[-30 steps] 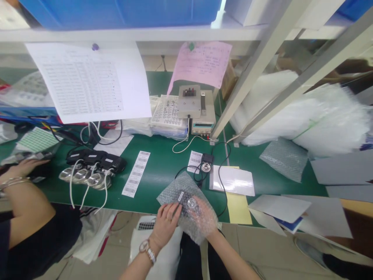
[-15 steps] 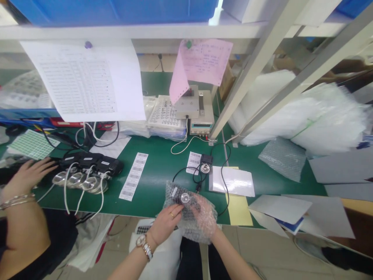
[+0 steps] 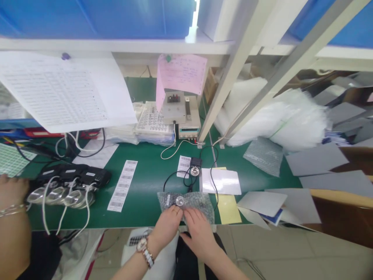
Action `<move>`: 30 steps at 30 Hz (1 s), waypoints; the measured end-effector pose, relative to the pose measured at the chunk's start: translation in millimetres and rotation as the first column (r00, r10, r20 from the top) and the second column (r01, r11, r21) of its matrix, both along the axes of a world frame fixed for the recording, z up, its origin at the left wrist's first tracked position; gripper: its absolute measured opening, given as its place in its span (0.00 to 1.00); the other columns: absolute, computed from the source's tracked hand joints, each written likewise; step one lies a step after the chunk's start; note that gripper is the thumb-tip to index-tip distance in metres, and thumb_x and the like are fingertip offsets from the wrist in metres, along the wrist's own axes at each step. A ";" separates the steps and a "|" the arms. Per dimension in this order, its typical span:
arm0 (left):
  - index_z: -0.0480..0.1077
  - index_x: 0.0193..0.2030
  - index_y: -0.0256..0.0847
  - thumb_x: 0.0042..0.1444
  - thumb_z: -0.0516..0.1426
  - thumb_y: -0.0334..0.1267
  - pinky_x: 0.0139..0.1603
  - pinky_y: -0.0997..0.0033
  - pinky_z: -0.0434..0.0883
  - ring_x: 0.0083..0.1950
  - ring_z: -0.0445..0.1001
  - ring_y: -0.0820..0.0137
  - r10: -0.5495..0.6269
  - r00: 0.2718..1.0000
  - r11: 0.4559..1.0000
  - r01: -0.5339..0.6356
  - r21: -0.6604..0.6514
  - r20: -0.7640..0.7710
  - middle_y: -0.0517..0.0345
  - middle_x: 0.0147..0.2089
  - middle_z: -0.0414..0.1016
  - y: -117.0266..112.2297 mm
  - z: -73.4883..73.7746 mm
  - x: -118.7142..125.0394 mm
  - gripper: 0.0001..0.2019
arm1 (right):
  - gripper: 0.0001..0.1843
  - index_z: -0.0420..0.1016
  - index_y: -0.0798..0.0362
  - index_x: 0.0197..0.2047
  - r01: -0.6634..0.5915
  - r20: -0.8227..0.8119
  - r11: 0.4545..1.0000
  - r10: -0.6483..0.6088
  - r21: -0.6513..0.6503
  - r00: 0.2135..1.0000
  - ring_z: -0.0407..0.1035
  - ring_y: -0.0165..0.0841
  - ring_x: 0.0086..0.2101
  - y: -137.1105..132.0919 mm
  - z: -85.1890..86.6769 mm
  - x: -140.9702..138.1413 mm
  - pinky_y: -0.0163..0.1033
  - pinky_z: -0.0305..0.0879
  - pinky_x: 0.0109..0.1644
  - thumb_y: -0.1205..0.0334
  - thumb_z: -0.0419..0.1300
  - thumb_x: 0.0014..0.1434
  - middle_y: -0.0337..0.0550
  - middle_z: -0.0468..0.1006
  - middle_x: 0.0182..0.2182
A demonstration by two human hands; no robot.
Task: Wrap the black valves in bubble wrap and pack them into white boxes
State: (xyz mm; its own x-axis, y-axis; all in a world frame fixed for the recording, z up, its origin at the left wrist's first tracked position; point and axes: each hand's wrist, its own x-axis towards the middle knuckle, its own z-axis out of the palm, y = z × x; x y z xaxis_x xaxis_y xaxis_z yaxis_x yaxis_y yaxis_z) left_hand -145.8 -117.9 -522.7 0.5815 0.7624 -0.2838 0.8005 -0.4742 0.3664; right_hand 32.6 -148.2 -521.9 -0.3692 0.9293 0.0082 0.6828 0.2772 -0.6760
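A bubble-wrap pouch [image 3: 201, 202] lies flat near the front edge of the green bench [image 3: 145, 182], with a small black part with a round clear lens [image 3: 180, 201] and a white label inside it. My left hand [image 3: 167, 223], a watch on its wrist, has its fingers curled on the pouch's near left edge. My right hand [image 3: 198, 229] rests palm down, fingers stretched, on the pouch's near edge beside it.
A barcode label strip [image 3: 122, 186], a row of black units with round lenses and white cables [image 3: 67, 184], a wired lens part [image 3: 194, 166], white and yellow sheets [image 3: 221, 182], a test box [image 3: 179, 112]. A co-worker's hand [image 3: 10, 190] is at far left. Grey cards and bubble-wrap piles lie right.
The pouch has been laid down flat on the bench; my right hand has come out of it and now rests on top. The view has shifted so the scene sits further left.
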 end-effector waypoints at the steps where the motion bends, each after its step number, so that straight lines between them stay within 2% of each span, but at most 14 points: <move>1: 0.70 0.45 0.36 0.58 0.50 0.19 0.50 0.60 0.75 0.48 0.76 0.58 0.014 1.000 0.999 -0.014 -0.032 0.008 0.48 0.45 0.78 2.6 4.2 -3.1 0.15 | 0.18 0.76 0.54 0.52 0.022 -0.009 0.995 -0.023 -0.096 1.000 0.71 0.50 0.53 4.7 -9.4 -5.8 0.57 0.67 0.59 0.70 0.59 0.58 0.56 0.79 0.50; 4: 0.70 0.48 0.38 0.60 0.48 0.19 0.47 0.63 0.75 0.44 0.78 0.61 0.147 0.988 0.984 -0.142 -0.104 0.037 0.51 0.42 0.79 11.3 18.8 -20.4 0.16 | 0.14 0.79 0.53 0.40 0.089 -0.113 0.935 -0.135 -0.343 0.984 0.75 0.42 0.42 26.7 -37.5 -8.0 0.46 0.70 0.50 0.71 0.52 0.63 0.48 0.82 0.39; 6: 0.70 0.49 0.38 0.63 0.48 0.23 0.50 0.59 0.74 0.47 0.78 0.60 0.232 0.972 0.973 -0.231 -0.023 0.039 0.49 0.44 0.80 18.2 26.8 -30.3 0.14 | 0.15 0.78 0.52 0.35 0.092 -0.151 0.907 -0.167 -0.411 0.974 0.75 0.38 0.36 42.2 -49.5 -2.8 0.40 0.69 0.42 0.66 0.51 0.66 0.45 0.82 0.33; 8: 0.69 0.56 0.38 0.65 0.55 0.31 0.61 0.49 0.69 0.58 0.74 0.54 0.180 0.982 0.978 -0.185 0.098 0.055 0.43 0.56 0.77 27.3 28.8 -32.6 0.14 | 0.18 0.76 0.53 0.30 0.090 -0.168 0.899 -0.177 -0.428 0.970 0.75 0.36 0.32 54.1 -54.9 1.4 0.38 0.67 0.39 0.62 0.50 0.68 0.43 0.81 0.29; 10: 0.63 0.66 0.39 0.57 0.66 0.40 0.70 0.40 0.59 0.68 0.66 0.48 0.057 0.997 0.991 -0.063 0.122 0.056 0.39 0.67 0.68 39.8 23.2 -27.1 0.31 | 0.19 0.73 0.52 0.27 0.076 -0.187 0.898 -0.173 -0.433 0.967 0.74 0.35 0.31 61.8 -55.7 2.4 0.37 0.65 0.38 0.61 0.50 0.68 0.42 0.80 0.27; 12: 0.60 0.69 0.38 0.47 0.72 0.43 0.71 0.38 0.56 0.69 0.64 0.45 0.022 0.999 0.999 -0.023 0.029 0.035 0.37 0.68 0.68 54.3 12.7 -17.7 0.44 | 0.19 0.70 0.52 0.24 0.069 -0.199 0.903 -0.167 -0.425 0.966 0.72 0.34 0.29 65.9 -54.3 0.8 0.36 0.63 0.36 0.61 0.53 0.67 0.40 0.78 0.25; 15: 0.71 0.57 0.35 0.46 0.72 0.44 0.63 0.46 0.67 0.60 0.72 0.47 0.086 0.996 0.993 -0.085 -0.087 0.016 0.41 0.55 0.77 70.8 2.7 -6.2 0.33 | 0.15 0.69 0.51 0.25 0.127 -0.192 0.911 -0.217 -0.392 0.957 0.71 0.34 0.28 66.8 -47.3 0.2 0.37 0.63 0.35 0.62 0.56 0.65 0.39 0.76 0.24; 18: 0.75 0.47 0.35 0.46 0.71 0.44 0.57 0.54 0.71 0.54 0.74 0.50 0.190 0.980 0.976 -0.180 -0.125 0.067 0.44 0.48 0.79 70.0 15.4 -3.3 0.23 | 0.05 0.73 0.52 0.40 0.299 -0.183 0.899 -0.368 -0.320 0.912 0.75 0.38 0.35 58.4 -24.1 10.4 0.40 0.68 0.42 0.63 0.57 0.65 0.43 0.80 0.33; 21: 0.76 0.45 0.35 0.44 0.70 0.45 0.51 0.59 0.72 0.48 0.76 0.54 0.473 0.864 0.847 -0.392 -0.359 0.171 0.48 0.45 0.81 54.3 50.4 -2.6 0.23 | 0.13 0.72 0.53 0.53 0.537 -0.208 0.842 -0.517 0.050 0.830 0.75 0.42 0.48 40.4 23.2 29.9 0.48 0.70 0.54 0.67 0.57 0.65 0.51 0.80 0.45; 22: 0.77 0.44 0.35 0.44 0.69 0.47 0.48 0.61 0.72 0.45 0.76 0.56 0.561 0.804 0.773 -0.422 -0.474 0.199 0.50 0.43 0.81 47.8 64.2 -0.7 0.23 | 0.17 0.72 0.52 0.57 0.534 -0.220 0.817 -0.492 0.219 0.842 0.73 0.43 0.53 33.8 42.4 36.7 0.50 0.67 0.59 0.69 0.56 0.65 0.52 0.80 0.50; 24: 0.78 0.43 0.34 0.44 0.67 0.49 0.43 0.65 0.72 0.41 0.76 0.59 0.659 0.711 0.655 -0.384 -0.651 0.243 0.52 0.40 0.82 35.2 90.8 7.0 0.23 | 0.27 0.67 0.49 0.65 0.337 -0.163 0.830 -0.295 0.443 0.941 0.66 0.43 0.63 22.4 79.8 48.1 0.52 0.58 0.69 0.71 0.57 0.64 0.51 0.77 0.59; 25: 0.78 0.42 0.34 0.43 0.66 0.50 0.42 0.66 0.72 0.40 0.75 0.59 0.679 0.684 0.623 -0.346 -0.701 0.266 0.52 0.39 0.82 29.1 102.7 12.9 0.23 | 0.31 0.63 0.47 0.69 0.185 -0.109 0.871 -0.152 0.455 0.982 0.62 0.44 0.66 17.8 95.7 52.4 0.54 0.53 0.72 0.69 0.59 0.65 0.49 0.75 0.62; 27: 0.78 0.39 0.34 0.39 0.67 0.47 0.41 0.66 0.73 0.40 0.75 0.59 0.691 0.667 0.594 -0.305 -0.744 0.279 0.54 0.37 0.82 16.3 122.6 28.1 0.21 | 0.35 0.58 0.47 0.73 -0.046 -0.083 0.954 0.074 0.297 0.994 0.60 0.47 0.68 9.7 118.5 58.3 0.58 0.48 0.75 0.59 0.62 0.65 0.48 0.72 0.65; 30: 0.78 0.37 0.38 0.33 0.73 0.45 0.40 0.64 0.76 0.40 0.78 0.55 0.735 0.640 0.555 -0.377 -0.742 0.225 0.56 0.36 0.82 -5.5 144.0 56.3 0.23 | 0.36 0.64 0.47 0.70 -0.026 -0.285 0.995 -0.003 -0.095 0.958 0.69 0.49 0.61 -5.4 133.3 66.5 0.56 0.63 0.68 0.42 0.60 0.64 0.50 0.74 0.63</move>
